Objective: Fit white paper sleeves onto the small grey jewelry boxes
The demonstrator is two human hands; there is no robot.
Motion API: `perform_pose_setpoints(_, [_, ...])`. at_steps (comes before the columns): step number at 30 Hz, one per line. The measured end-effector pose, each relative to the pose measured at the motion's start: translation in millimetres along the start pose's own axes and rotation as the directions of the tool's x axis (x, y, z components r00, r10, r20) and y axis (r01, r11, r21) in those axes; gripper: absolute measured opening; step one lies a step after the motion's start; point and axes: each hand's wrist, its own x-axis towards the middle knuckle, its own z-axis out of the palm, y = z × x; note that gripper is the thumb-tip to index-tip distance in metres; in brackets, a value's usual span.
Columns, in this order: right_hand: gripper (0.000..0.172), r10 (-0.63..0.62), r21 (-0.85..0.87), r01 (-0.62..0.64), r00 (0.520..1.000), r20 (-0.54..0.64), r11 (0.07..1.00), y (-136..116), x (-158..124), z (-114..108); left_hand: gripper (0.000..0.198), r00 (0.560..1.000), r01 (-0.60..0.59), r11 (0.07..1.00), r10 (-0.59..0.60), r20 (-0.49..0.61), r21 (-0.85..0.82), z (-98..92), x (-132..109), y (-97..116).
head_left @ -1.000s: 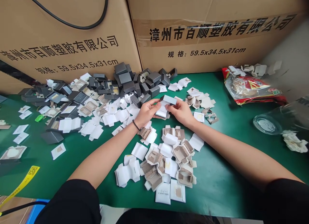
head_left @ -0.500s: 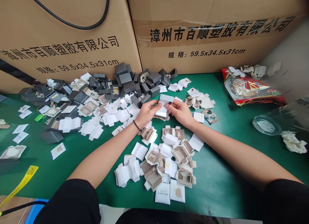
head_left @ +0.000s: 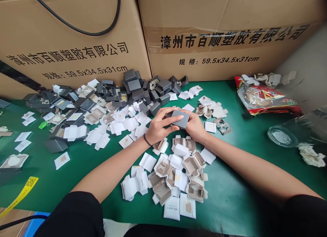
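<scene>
A small dark grey box [head_left: 183, 120] is held between both hands, a little above the green table. My left hand [head_left: 160, 125] is closed on its left side, with fingers lying across the top. On the right, my right hand [head_left: 196, 125] grips the same box, its fingers mostly hidden behind it. Below the hands lies a heap of torn, folded white card inserts [head_left: 176, 162] with brown undersides. A flat white card piece [head_left: 210, 127] rests just right of my right hand.
Dark grey boxes [head_left: 134, 85], some open, pile up at the back left among white card pieces [head_left: 122, 122]. Two large cardboard cartons [head_left: 204, 66] stand behind. At right are a red food bag [head_left: 268, 95], a clear plastic cup [head_left: 283, 136] and crumpled tissue [head_left: 311, 155].
The box in my hands has been turned: its white inside showed before, and a plain grey face shows now. My left fingers have moved over its top.
</scene>
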Motion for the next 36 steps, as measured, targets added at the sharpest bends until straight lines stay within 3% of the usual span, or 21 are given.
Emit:
perform_pose_setpoints(2, [0.019, 0.018, 0.023, -0.019, 0.998, 0.056, 1.000, -0.2, -1.6, 1.2, 0.030, 0.998, -0.055, 0.998, 0.054, 0.027, 0.021, -0.5, -0.6, 0.4])
perform_pose_setpoints(8, [0.020, 0.090, 0.145, -0.099, 0.994, 0.064, 0.984, -5.0, -4.0, 4.7, 0.034, 0.993, -0.116, 0.991, 0.115, 0.022, 0.061, 0.8, -3.2, 1.1])
perform_pose_setpoints(14, [0.015, 0.067, -0.036, -0.065, 0.996, 0.056, 0.997, -4.1, -4.0, 7.6, 0.036, 0.998, -0.055, 0.983, 0.055, 0.008, 0.173, 2.5, -4.7, -0.8])
perform_pose_setpoints(18, [0.026, 0.091, -0.097, -0.085, 0.994, 0.057, 0.992, 3.8, -3.2, 6.4, 0.033, 0.997, -0.071, 0.963, 0.070, 0.014, 0.261, 3.1, -3.3, -2.9])
perform_pose_setpoints(22, [0.042, 0.062, 0.007, -0.064, 0.985, 0.163, 0.998, 0.9, -1.9, 4.2, 0.034, 0.994, -0.072, 0.940, 0.094, -0.052, 0.334, 3.3, -2.3, -4.5])
perform_pose_setpoints(25, [0.049, 0.024, -0.008, -0.023, 0.977, 0.214, 1.000, -3.7, -0.9, 3.7, 0.035, 0.990, -0.085, 0.935, 0.117, -0.075, 0.344, 3.4, -3.3, -5.1])
perform_pose_setpoints(31, [0.054, -0.075, -0.105, 0.080, 0.996, 0.053, 0.991, -3.8, 2.8, 1.6, 0.040, 0.992, -0.117, 0.929, 0.127, -0.007, 0.351, 3.5, 1.3, -5.2])
perform_pose_setpoints(36, [0.051, -0.262, -0.260, 0.229, 0.960, -0.098, 0.938, -14.7, 12.2, -13.4, 0.032, 0.983, -0.182, 0.924, 0.169, 0.070, 0.335, 5.0, 39.7, 1.2])
